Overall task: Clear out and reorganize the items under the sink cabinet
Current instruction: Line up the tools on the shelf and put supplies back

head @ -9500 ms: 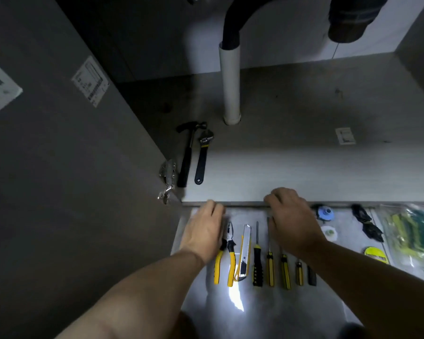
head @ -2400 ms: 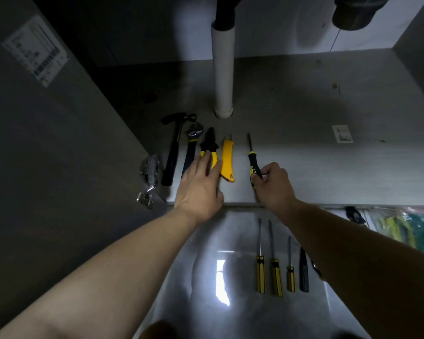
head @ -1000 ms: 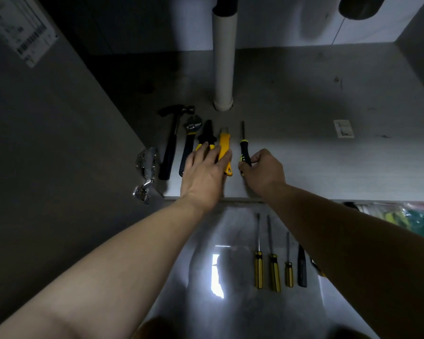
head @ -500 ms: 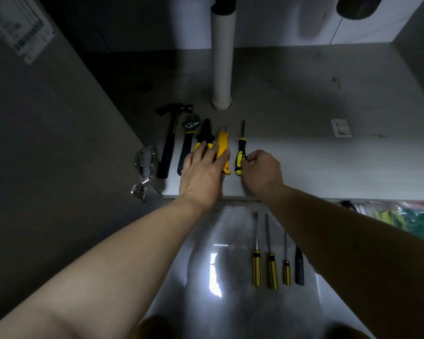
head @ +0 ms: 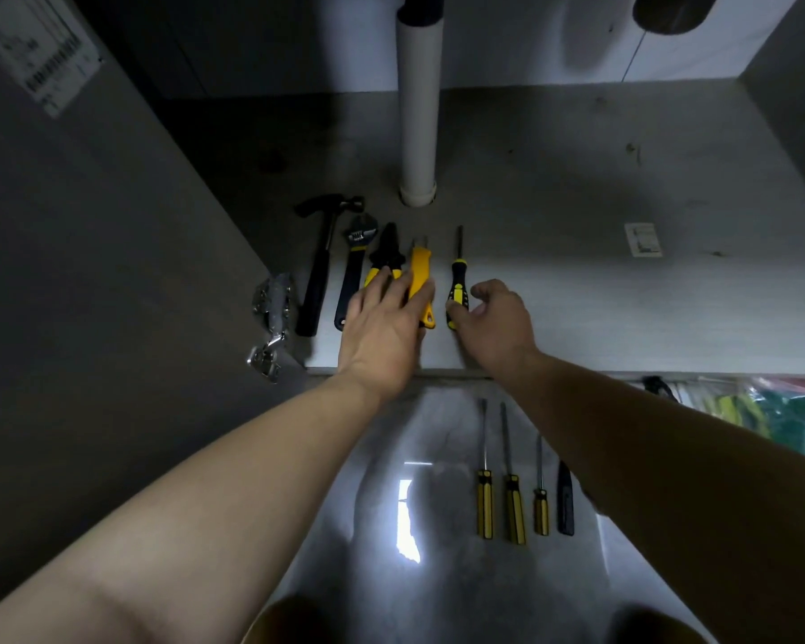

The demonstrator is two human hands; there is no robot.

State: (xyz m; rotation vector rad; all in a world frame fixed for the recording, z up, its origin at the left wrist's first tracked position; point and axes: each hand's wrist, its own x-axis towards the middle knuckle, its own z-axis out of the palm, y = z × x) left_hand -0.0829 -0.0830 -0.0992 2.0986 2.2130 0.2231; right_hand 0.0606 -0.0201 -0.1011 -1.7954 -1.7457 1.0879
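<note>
On the cabinet floor [head: 623, 309] a row of tools lies side by side, every long axis running away from the person, heads toward the back wall; from the left, hammer [head: 319, 267], wrench [head: 354, 267], pliers [head: 386, 251], knife [head: 420, 267], and, after a small gap, a screwdriver [head: 458, 281] just in front of the pipe [head: 419, 109]; the left hand [head: 382, 327] lies flat with straight fingers over the pliers' handles and the near half of the knife, pressing rather than gripping; the right hand [head: 498, 323] sits just right of the screwdriver, fingers loosely curled, thumb tip against the near end of the handle, index clear of it, so it reads as a touch and not a grip; on the tiles [head: 438, 597] outside the cabinet, nearer the person and under the right forearm, three screwdrivers [head: 514, 506] and a dark tool [head: 565, 504] lie in their own row, handles toward the person, shafts pointing at the cabinet, parallel to the row above; a bag [head: 772, 411] lies far right; judging from this, those four are not yet put away, the free space lies right of the placed screwdriver, and the right hand is the nearer one; it would need only to draw back and down, lift one by the handle and carry it forward without turning it.
</note>
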